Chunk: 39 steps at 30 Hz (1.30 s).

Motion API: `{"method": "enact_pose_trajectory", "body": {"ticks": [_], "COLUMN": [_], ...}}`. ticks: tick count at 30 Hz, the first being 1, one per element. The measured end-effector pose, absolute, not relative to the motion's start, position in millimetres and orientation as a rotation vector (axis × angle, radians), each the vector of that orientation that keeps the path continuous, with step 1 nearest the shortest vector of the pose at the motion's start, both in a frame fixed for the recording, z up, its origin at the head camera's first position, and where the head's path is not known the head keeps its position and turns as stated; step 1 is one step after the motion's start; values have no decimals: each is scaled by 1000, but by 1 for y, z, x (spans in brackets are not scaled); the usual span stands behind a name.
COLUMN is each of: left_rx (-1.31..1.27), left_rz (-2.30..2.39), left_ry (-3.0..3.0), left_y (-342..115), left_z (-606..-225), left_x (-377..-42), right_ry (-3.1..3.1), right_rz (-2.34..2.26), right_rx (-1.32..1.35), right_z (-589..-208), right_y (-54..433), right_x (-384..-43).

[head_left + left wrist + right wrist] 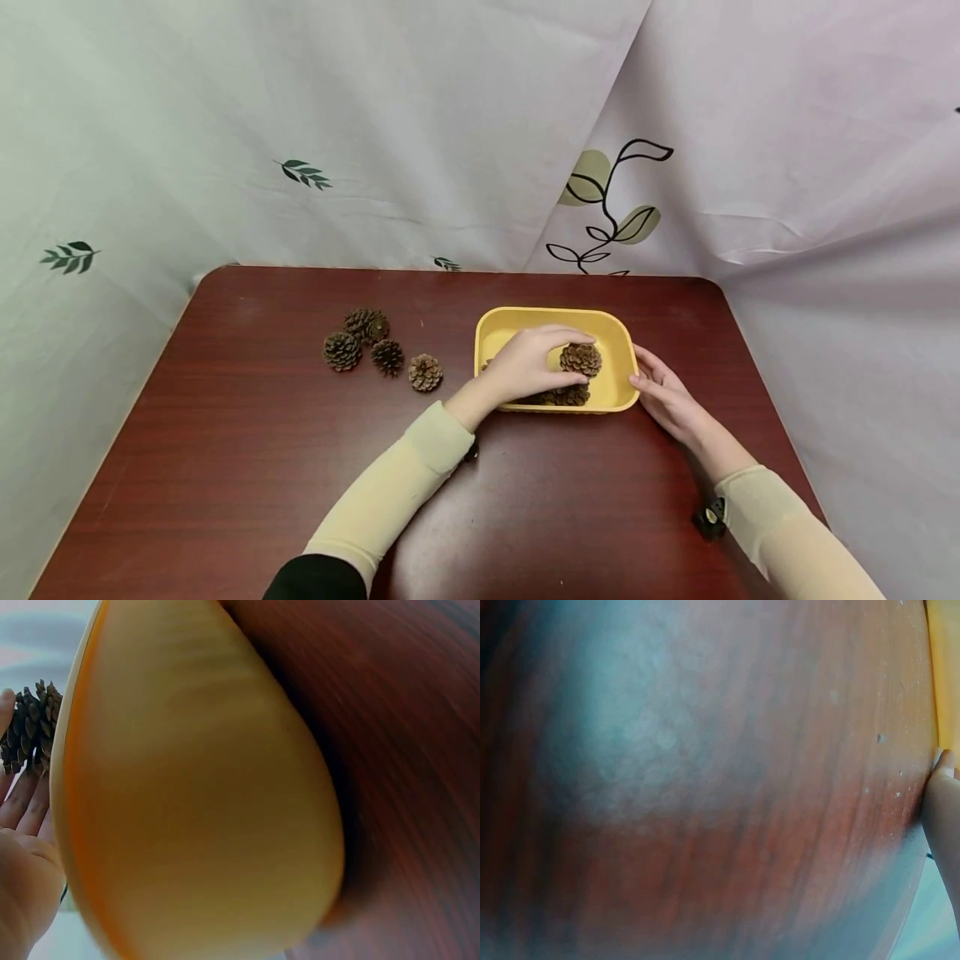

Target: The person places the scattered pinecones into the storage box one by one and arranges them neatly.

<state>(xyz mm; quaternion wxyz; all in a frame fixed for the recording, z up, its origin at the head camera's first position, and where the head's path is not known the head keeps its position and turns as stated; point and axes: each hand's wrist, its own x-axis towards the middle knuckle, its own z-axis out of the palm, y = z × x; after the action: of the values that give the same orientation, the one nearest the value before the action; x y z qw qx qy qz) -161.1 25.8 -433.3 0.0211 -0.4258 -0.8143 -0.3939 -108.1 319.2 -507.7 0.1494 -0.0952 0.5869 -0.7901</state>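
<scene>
My left hand (525,365) reaches into the yellow plastic basket (551,316) and grips a pine cone (581,359) between thumb and fingers. Under that cone, more pine cones (572,395) lie on the basket floor, partly covered by the hand. The left wrist view shows the held pine cone (31,727) beyond the basket's outer wall (195,787). At the basket's right end, my right hand (667,402) pinches the rim, thumb at the near corner and fingers along the outer side. In the right wrist view only part of this hand (946,817) shows, beside the yellow wall (949,675).
Left of the basket, a single pine cone (425,372) lies on the dark red wooden table (247,433). Farther left sits a cluster of several pine cones (342,351). A white curtain (420,125) with leaf prints hangs behind the table's back edge.
</scene>
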Motion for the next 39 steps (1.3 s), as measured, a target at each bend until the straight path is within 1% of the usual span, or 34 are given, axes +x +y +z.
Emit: {"method": "enact_pose_trajectory", "body": {"ticks": [6,14,23,39], "left_rx": [-1339,-1258,-1234,-1276], "left_rz": [-1181,-1063,-936,-874], "left_ry": [-2571,-2669,-2756,-2854], "left_y": [47,65,77,93], "left_z": [-436,-440,-447,-444], "left_x": [-160,-159,-162,-165], "right_ry": [1691,1696,1717,1702], "right_rz": [-2271,-2257,-2243,-2249], "right_rx": [-290,-315,-314,-305], "right_z": [-507,-510,-511,-510], "right_y": [319,320,322,320], "right_x": [-108,-109,-110,-109]}}
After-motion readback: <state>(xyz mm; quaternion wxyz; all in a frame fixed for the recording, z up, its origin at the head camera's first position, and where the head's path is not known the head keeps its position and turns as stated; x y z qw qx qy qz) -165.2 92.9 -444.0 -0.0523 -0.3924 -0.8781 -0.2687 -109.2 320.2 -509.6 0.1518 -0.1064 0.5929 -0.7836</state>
